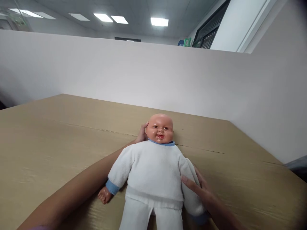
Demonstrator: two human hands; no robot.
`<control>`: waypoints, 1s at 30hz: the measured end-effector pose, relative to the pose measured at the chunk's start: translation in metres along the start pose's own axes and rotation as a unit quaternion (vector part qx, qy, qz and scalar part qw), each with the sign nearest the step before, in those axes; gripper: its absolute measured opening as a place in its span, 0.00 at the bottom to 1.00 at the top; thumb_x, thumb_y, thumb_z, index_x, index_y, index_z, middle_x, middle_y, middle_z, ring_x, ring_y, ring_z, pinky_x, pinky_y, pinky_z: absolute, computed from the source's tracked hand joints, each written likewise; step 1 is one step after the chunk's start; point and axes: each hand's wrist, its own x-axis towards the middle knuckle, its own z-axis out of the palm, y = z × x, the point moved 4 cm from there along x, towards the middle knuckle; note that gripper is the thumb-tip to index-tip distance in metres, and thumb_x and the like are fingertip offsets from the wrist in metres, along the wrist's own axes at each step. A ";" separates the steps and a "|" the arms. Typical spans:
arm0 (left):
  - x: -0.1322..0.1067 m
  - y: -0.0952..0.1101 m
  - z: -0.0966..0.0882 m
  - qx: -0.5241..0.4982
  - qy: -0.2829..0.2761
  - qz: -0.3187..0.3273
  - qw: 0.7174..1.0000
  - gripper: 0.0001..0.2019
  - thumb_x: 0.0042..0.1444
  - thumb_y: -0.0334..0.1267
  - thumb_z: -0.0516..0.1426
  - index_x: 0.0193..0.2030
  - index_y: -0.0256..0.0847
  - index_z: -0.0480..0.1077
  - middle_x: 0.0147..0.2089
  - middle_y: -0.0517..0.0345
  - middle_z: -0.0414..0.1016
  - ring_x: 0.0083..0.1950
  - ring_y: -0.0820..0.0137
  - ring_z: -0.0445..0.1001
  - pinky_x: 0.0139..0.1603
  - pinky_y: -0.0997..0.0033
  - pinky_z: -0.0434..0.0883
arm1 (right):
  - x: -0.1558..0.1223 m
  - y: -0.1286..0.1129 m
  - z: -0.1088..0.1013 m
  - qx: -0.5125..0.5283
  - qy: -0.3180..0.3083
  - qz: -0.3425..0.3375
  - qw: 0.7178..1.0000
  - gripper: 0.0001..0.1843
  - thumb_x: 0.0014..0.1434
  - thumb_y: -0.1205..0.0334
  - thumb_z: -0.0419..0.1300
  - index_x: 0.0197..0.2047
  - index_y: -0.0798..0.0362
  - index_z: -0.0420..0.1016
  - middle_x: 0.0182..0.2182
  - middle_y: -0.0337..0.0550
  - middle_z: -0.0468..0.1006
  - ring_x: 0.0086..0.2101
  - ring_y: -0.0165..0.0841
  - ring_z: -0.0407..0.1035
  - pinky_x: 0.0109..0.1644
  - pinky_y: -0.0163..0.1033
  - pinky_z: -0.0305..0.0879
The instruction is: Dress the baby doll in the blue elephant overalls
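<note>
A baby doll in a white fleece top and trousers with blue cuffs and collar lies on its back on the wooden table, head pointing away from me. My left hand reaches along the doll's side and cups the side and back of its bald head; most of the fingers are hidden behind the head. My right hand rests on the doll's sleeve at the right, fingers curled round the arm.
A white partition wall runs along the table's far edge and down the right side. Ceiling lights show above it. A grey object sits at the far right edge.
</note>
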 end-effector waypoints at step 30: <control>0.045 0.032 -0.060 0.082 0.037 -0.062 0.994 0.26 0.70 0.52 0.55 0.63 0.34 0.78 0.57 0.45 0.86 0.64 0.49 0.80 0.75 0.55 0.65 | 0.006 0.050 -0.011 -0.224 0.070 -0.082 0.969 0.46 0.65 0.37 0.64 0.80 0.38 0.58 0.77 0.43 0.61 0.76 0.56 0.54 0.79 0.63 0.50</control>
